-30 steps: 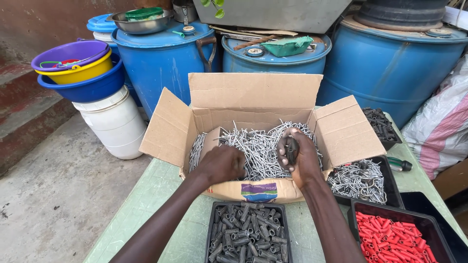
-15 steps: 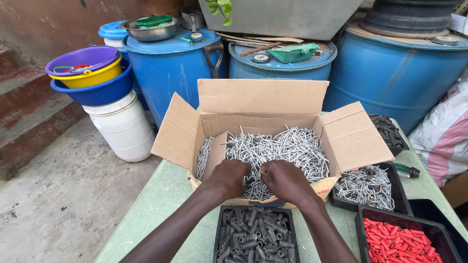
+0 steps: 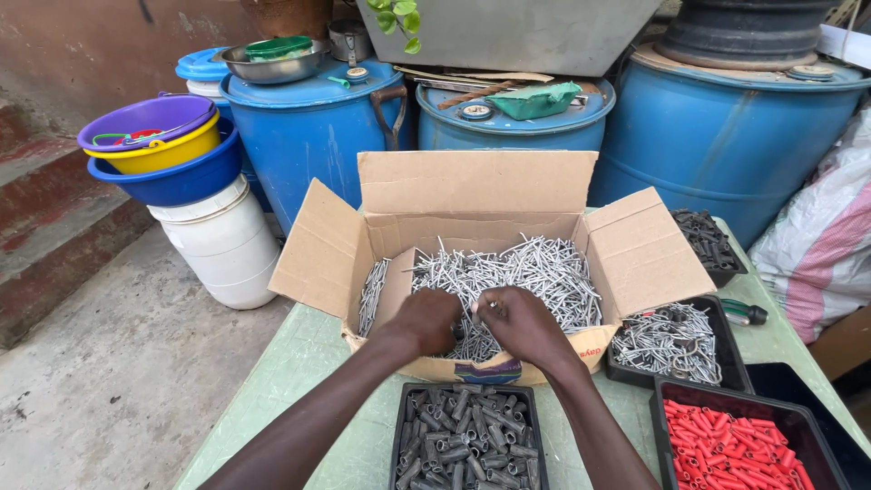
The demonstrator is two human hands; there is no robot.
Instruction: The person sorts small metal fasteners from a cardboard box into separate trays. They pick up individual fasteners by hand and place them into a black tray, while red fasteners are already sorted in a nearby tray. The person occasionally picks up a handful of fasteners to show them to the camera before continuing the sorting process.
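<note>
Both hands meet inside the open brown cardboard box (image 3: 481, 263) at the middle of the pale green table (image 3: 308, 363). The left hand (image 3: 426, 319) curls over the heap of silvery metal nails (image 3: 526, 272), fingers bent down among them; whether it grips any cannot be told. At its three o'clock, touching it, the right hand (image 3: 522, 325) pinches a few nails between fingertips. At six o'clock sits a black tray of dark grey plugs (image 3: 464, 440); at four o'clock, a tray of red plugs (image 3: 739, 445).

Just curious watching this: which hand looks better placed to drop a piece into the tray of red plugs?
Probably the right hand: the tray of red plugs lies on its side, while the left hand would have to cross over.
</note>
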